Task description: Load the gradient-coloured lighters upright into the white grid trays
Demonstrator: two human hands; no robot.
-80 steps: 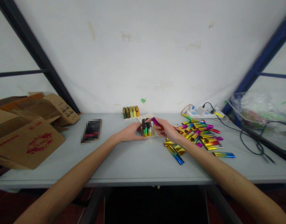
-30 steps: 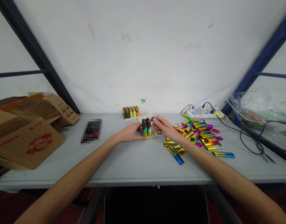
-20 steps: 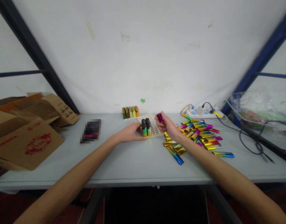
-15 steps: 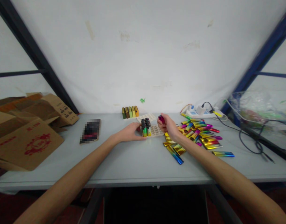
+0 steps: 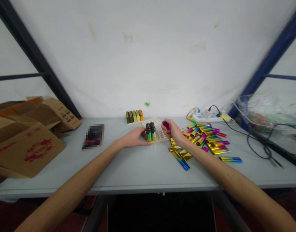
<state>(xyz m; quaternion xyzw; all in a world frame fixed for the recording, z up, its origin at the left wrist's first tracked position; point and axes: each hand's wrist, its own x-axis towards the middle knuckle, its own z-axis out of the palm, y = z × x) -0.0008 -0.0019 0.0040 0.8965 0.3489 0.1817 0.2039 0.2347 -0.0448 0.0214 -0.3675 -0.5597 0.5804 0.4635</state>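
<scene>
My left hand (image 5: 134, 137) curls round the left end of a pale tray with round holes (image 5: 161, 136), thumb along its near edge. Beside its fingers, several upright tubes with black tops (image 5: 151, 132), green and yellow lower down, stand packed in that end. Over the tray's right end, my right hand (image 5: 173, 130) is closed on a shiny dark-red casing (image 5: 165, 125), held tilted. The palm hides its lower part. Right of the tray, under and beyond my right wrist, lies a heap of shiny metallic casings (image 5: 198, 137) in gold, blue, purple and red.
Against the wall stands a block of yellow and dark-green tubes (image 5: 134, 116), with another pale holed tray (image 5: 151, 121) beside it. An opened cardboard box (image 5: 41, 145) and a blurred dark item (image 5: 93, 137) occupy the left. Rightward are a power strip (image 5: 210, 116) and loose black cable (image 5: 266, 151).
My right hand has shifted slightly left, and the dark-red casing in it is tilted more. The left hand and the tray keep their place.
</scene>
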